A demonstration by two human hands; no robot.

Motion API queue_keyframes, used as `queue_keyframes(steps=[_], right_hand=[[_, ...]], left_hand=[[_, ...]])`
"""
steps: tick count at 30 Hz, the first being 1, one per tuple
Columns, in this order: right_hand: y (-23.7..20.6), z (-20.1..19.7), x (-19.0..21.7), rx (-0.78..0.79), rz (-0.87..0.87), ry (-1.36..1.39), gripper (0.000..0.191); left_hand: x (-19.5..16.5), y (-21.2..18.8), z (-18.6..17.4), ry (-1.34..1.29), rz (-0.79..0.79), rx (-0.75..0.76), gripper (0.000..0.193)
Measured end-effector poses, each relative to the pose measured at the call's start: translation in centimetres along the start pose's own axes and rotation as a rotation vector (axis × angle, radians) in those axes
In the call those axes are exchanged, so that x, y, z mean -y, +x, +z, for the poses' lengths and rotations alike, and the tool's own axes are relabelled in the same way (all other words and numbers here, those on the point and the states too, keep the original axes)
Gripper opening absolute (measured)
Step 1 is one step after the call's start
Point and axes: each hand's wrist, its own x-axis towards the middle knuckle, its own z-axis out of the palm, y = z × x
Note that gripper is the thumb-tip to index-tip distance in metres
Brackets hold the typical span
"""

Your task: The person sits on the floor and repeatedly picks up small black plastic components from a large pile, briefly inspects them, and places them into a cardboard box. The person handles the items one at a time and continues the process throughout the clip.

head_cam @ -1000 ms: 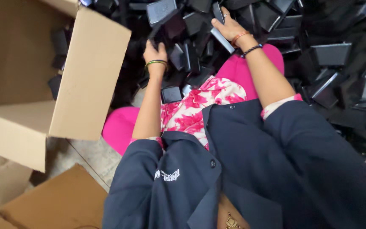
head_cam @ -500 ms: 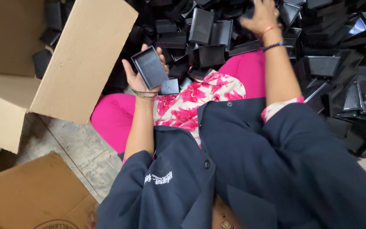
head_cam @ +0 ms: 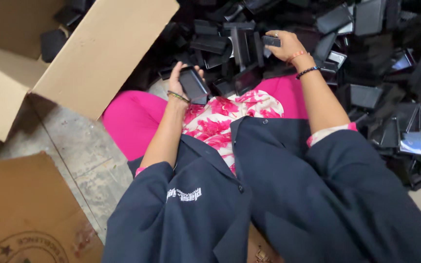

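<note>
Head view: a flat black rectangular plastic case [head_cam: 194, 84] is held in the left hand [head_cam: 179, 80], whose grip is closed around it, just in front of the open brown cardboard box [head_cam: 104, 51], beside its flap. A smaller black plastic piece [head_cam: 271, 41] is pinched in the closed grip of the right hand [head_cam: 283, 45], well apart from the box, over the big heap of black plastic cases [head_cam: 366, 58]. More black cases [head_cam: 54, 41] are seen inside the box.

Black tray [head_cam: 194, 84] in left hand [head_cam: 177, 82]; right hand [head_cam: 284, 46] on pile [head_cam: 366, 58]
</note>
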Motion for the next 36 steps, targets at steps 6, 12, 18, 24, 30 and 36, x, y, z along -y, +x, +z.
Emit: queue_keyframes(steps=[6,12,18,24,30,36], right_hand=[[0.2,2.2,4.8,-0.317,-0.292,0.094,0.041],[-4.0,9.0,11.2,-0.030,-0.480,0.343,0.058],[-6.7,9.7,12.9,0.129,-0.311,0.516,0.076],[-7.1,11.1,13.8,-0.096,-0.190,0.361,0.061],[-1.0,7.7,10.4,-0.346,-0.218,0.059,0.050],[1.8,6.7,8.7,-0.005,0.573,0.289,0.054]], left_hand=[[1.2,0.4,1.5,0.094,-0.163,0.098,0.055],[1.6,-0.5,3.2,0.055,-0.041,0.237,0.071],[2.3,-1.4,2.2,0.344,0.405,0.068,0.048],[2.7,-1.5,1.2,0.811,0.984,-0.228,0.049],[-0.7,-3.4,-0.1,0.322,0.569,-0.305,0.056],[0.8,-5.2,0.8,0.165,0.398,-0.091,0.062]])
